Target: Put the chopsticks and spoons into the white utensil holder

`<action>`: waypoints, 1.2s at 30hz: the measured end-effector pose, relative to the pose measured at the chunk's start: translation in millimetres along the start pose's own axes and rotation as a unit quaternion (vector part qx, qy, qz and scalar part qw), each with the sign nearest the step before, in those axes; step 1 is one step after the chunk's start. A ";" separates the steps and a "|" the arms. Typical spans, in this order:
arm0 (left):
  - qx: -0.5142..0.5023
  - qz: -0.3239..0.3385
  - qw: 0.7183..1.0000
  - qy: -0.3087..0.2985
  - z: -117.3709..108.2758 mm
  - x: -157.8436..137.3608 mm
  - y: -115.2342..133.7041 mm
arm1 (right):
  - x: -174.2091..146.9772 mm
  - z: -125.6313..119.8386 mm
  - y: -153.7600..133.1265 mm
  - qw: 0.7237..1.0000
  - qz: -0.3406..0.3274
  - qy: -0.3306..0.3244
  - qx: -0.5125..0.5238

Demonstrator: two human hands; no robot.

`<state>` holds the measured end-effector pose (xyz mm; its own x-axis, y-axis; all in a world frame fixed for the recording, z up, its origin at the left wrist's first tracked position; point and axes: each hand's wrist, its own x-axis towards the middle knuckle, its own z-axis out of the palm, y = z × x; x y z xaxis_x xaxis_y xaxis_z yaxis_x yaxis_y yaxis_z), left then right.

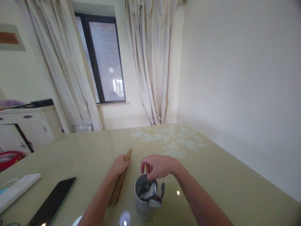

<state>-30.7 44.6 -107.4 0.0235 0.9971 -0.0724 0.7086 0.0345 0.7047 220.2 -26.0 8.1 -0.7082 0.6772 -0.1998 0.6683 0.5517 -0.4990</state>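
Note:
My left hand (pixel 121 164) is closed round a bundle of wooden chopsticks (pixel 120 185), which slants with its lower ends toward me on the table. Just right of it stands a grey cylindrical utensil holder (pixel 144 205) with holes in its bottom. Inside lean several metal spoons (pixel 155 201), their bowls sticking out over the near right rim. From above, my right hand (pixel 158 166) reaches to the holder's far rim, with the thumb over the inner side and the fingers curled beyond it. Part of its grip is hidden.
The table (pixel 225 175) has a glossy top with a pale leaf pattern. To the left lie a black tablet-like slab (pixel 54 201) and a white long object (pixel 18 191). A white round edge (pixel 77 221) shows behind my left forearm. A wall (pixel 246 94) borders the right side.

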 end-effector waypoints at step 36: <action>0.001 0.201 0.966 -0.161 -62.9 -96.1 111.8 | -0.5 -9.9 10.9 0.988 -0.024 0.072 0.134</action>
<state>1.9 -43.0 22.8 0.5150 0.8572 -0.0087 0.5985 -0.3523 0.7195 230.1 -15.5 11.1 -0.6851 0.7261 -0.0589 0.5375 0.4492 -0.7137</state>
